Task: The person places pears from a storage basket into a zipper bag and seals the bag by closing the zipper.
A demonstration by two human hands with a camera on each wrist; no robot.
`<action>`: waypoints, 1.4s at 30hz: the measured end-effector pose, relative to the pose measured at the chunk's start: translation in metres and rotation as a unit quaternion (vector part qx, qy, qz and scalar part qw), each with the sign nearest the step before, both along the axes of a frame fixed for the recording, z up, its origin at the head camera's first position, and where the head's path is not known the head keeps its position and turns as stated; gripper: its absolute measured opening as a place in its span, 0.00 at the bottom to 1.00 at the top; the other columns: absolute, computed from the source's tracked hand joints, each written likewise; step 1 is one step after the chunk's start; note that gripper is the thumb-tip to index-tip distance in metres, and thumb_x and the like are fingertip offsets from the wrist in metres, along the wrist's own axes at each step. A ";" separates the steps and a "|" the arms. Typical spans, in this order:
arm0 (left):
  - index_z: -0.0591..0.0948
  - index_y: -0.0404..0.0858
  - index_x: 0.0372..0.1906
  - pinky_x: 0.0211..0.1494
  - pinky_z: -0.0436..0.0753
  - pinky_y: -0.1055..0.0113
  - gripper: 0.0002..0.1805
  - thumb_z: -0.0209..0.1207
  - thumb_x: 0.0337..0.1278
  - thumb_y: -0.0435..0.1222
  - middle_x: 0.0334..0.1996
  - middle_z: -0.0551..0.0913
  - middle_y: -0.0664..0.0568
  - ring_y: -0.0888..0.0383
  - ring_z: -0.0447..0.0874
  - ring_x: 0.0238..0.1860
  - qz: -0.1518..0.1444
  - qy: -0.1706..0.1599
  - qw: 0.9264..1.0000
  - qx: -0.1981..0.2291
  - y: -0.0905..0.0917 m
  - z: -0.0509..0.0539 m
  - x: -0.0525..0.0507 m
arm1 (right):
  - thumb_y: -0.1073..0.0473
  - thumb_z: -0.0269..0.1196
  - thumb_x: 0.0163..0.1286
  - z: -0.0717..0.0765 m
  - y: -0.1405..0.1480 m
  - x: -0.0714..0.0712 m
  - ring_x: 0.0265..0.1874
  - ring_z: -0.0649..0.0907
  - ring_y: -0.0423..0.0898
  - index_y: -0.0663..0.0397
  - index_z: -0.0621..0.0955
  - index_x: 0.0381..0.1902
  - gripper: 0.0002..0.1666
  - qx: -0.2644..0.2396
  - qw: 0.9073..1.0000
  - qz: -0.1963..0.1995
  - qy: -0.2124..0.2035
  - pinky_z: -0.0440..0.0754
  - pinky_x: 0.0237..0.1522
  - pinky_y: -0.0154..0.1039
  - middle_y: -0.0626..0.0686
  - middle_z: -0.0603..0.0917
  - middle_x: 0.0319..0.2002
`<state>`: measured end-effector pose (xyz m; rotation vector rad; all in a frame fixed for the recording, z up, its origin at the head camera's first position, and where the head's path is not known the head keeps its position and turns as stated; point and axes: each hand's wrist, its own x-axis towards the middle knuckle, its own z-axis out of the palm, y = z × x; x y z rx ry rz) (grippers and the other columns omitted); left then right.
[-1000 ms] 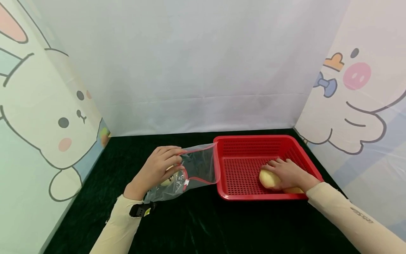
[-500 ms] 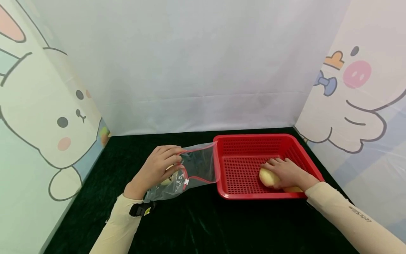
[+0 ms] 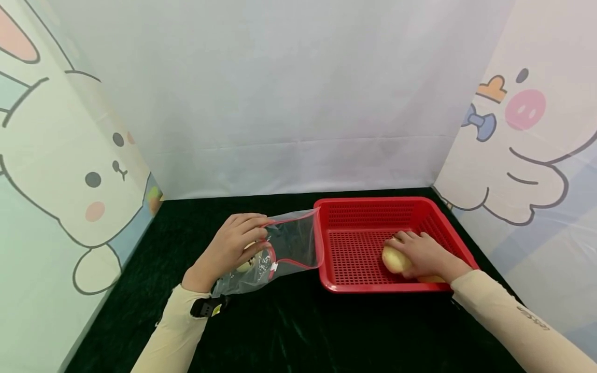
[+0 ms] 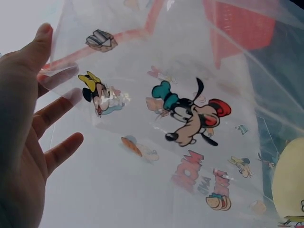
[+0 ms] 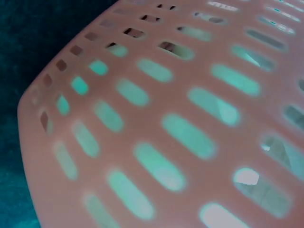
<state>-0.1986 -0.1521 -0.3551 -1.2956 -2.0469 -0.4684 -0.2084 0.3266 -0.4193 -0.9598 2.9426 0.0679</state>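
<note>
My left hand (image 3: pixel 233 251) holds the mouth of a clear plastic zip bag (image 3: pixel 296 241) with a red edge. Its fingers show behind the plastic in the left wrist view, where cartoon prints cover the bag (image 4: pixel 190 166). Inside the bag lies a pale yellow rounded thing (image 4: pixel 289 180), mostly cut off by that view's edge. My right hand (image 3: pixel 422 254) is down in the red basket (image 3: pixel 328 280), its fingers over a pale yellow potato (image 3: pixel 395 260). Another yellowish piece (image 3: pixel 431 278) is partly hidden below this hand. Only the basket's slotted wall (image 5: pixel 156 137) fills the right wrist view.
Dark green cloth (image 3: pixel 298 331) covers the table. A white curtain (image 3: pixel 298 103) hangs behind, and cartoon-printed panels (image 3: pixel 60 171) stand at both sides. The bag's mouth meets the basket's left rim. A black strap camera (image 3: pixel 205 309) sits on my left wrist.
Both hands keep nearly the same places. The right fingers shift very slightly on the potato, while the bag and basket stay put.
</note>
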 end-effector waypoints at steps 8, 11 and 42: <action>0.80 0.41 0.35 0.53 0.78 0.47 0.23 0.44 0.77 0.52 0.50 0.84 0.46 0.46 0.80 0.54 0.003 0.000 1.000 -0.003 0.000 -0.001 0.000 | 0.46 0.78 0.47 0.019 -0.001 0.004 0.46 0.77 0.54 0.50 0.76 0.62 0.44 -0.009 0.999 0.003 0.031 0.77 0.43 0.59 0.55 0.76 0.50; 0.80 0.40 0.35 0.53 0.78 0.47 0.23 0.44 0.77 0.52 0.50 0.84 0.45 0.46 0.80 0.53 0.002 0.001 1.000 -0.003 0.000 0.000 0.000 | 0.46 0.79 0.46 0.026 -0.001 0.006 0.46 0.77 0.54 0.51 0.76 0.63 0.45 -0.003 0.999 0.000 0.037 0.77 0.44 0.61 0.56 0.76 0.50; 0.80 0.41 0.36 0.54 0.78 0.47 0.23 0.43 0.77 0.52 0.51 0.84 0.46 0.46 0.79 0.54 0.006 0.001 1.000 -0.005 0.000 0.001 0.002 | 0.44 0.81 0.43 0.087 -0.072 0.007 0.51 0.76 0.57 0.46 0.73 0.66 0.51 0.006 0.988 0.097 0.121 0.76 0.42 0.54 0.60 0.75 0.56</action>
